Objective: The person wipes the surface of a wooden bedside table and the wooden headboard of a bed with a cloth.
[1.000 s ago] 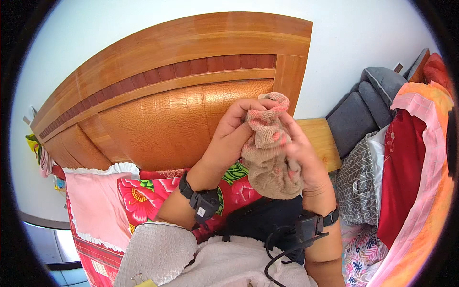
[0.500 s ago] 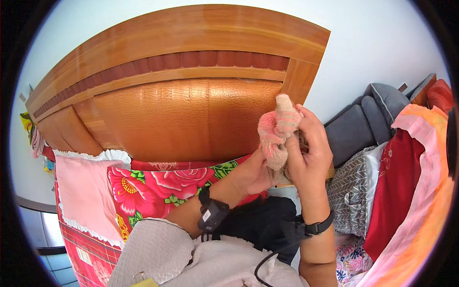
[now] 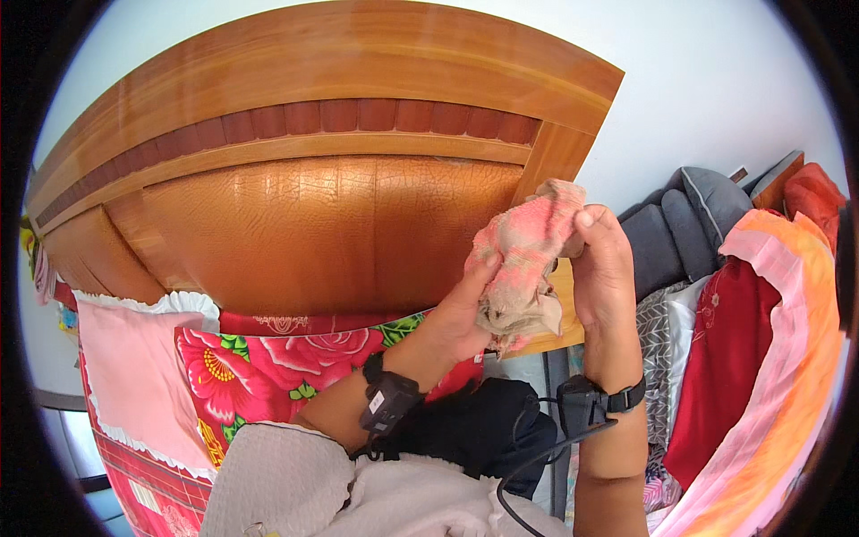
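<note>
Between my hands, in front of the headboard's right end, hangs a crumpled pink-and-beige cloth with a soiled look. My left hand grips its left side, the thumb lying on the front. At the cloth's upper right edge, my right hand pinches it with the thumb up; its other fingers are mostly hidden. The lower end bunches up in loose folds. Each wrist wears a strap with a black device, the left one's device facing up.
A wooden headboard with brown padded panels stands ahead. A pink frilled pillow and a red floral pillow lie at left. To the right are dark grey cushions and an orange-and-pink draped blanket. A black cable loops near my right forearm.
The cloth has gone from a bunched, twisted shape to a more spread one. My right hand has moved right and slightly down, away from my left hand.
</note>
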Tool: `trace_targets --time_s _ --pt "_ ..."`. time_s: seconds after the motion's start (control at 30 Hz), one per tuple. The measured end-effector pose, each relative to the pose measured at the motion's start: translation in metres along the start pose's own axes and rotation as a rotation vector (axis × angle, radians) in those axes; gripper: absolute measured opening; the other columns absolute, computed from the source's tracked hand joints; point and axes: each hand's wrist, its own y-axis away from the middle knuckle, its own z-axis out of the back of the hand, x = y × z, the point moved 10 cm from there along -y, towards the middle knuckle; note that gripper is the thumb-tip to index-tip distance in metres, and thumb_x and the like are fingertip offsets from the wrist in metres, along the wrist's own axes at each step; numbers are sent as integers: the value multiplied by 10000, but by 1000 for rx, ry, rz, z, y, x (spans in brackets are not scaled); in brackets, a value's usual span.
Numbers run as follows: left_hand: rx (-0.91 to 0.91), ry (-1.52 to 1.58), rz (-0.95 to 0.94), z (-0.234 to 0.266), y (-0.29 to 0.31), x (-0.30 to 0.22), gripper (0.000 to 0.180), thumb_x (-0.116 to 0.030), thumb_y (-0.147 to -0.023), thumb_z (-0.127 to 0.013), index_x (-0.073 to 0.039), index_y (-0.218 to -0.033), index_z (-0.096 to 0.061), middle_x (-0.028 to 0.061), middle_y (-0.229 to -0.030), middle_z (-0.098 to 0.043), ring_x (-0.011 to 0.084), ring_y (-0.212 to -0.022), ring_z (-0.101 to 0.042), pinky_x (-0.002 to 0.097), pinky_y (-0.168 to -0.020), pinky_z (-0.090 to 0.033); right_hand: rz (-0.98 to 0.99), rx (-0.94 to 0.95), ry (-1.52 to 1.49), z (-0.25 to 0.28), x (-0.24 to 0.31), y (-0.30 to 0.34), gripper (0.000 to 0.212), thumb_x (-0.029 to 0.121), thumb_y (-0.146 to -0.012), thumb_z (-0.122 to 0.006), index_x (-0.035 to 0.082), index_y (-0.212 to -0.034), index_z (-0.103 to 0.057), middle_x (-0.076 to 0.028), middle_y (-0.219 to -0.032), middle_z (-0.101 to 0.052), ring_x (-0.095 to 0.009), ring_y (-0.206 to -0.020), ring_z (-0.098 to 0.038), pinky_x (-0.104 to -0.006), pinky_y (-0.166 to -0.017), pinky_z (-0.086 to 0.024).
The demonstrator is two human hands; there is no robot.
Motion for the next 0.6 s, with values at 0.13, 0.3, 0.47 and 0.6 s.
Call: trace_targets --time_s 0.13,0.3,0.47,0.6 --pt "15 111 -11 1 -16 3 574 -523 -867 -483 -88 -1235 -416 110 -1003 -599 210 -785 -616 325 -568 -516 -11 44 239 -12 0 -15 263 260 -775 -715 56 -821 -555 11 -740 -549 -63 -660 -483 -206 -580 -389" --pt "-63 -152 -94 11 -16 -15 511 -495 -882 -471 -85 -1187 -475 98 -988 -601 200 -831 -609 324 -667 -513 57 57 638 -20 1 -44 269 223 -738 -746 20 -811 -586 9 -744 -562 -51 -628 -470 -189 -560 -375" --pt "-163 81 -107 22 -20 -25 582 -542 -895 -368 -50 -1183 -489 109 -998 -601 226 -886 -608 392 -648 -516 103 142 428 -49 11 -70 266 -18 -748 -661 -30 -997 -570 -34 -814 -600 -69 -696 -562 -199 -628 -456" --pt "-9 157 -56 24 -23 -27 625 -566 -898 -308 -46 -1206 -467 110 -1034 -595 238 -898 -608 400 -679 -515 168 194 638 -75 11 -86 267 -35 -738 -630 1 -997 -573 -27 -803 -582 -65 -695 -549 -197 -624 -446"
